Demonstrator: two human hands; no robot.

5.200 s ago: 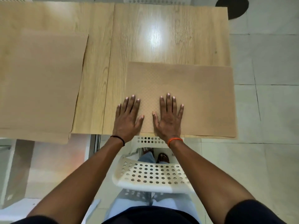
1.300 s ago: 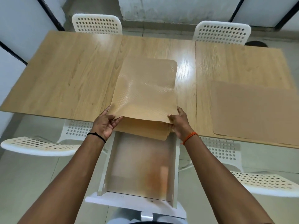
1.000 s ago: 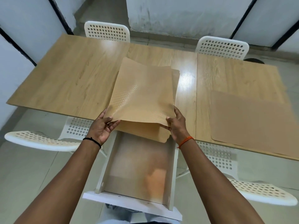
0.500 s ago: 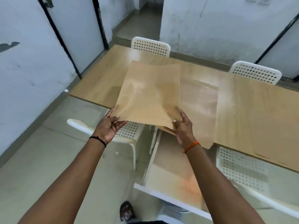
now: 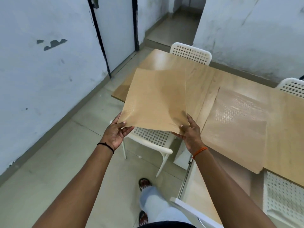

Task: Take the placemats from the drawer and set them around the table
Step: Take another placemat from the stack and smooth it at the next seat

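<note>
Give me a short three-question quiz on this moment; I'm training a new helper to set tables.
1. True or false: both hands grip the lifted placemat.
2. Where does the other placemat lie? A) flat on the table, overhanging its near edge B) on a chair C) on the floor
3. Which wrist wears the orange band?

Key
1. True: left hand and right hand pinch its near corners.
2. A
3. The right.

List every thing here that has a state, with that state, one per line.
held placemat: lifted off the table, gripped at its near corners
left hand: shut on held placemat
right hand: shut on held placemat
second placemat: lying on table, overhanging near edge
drawer: open
</note>
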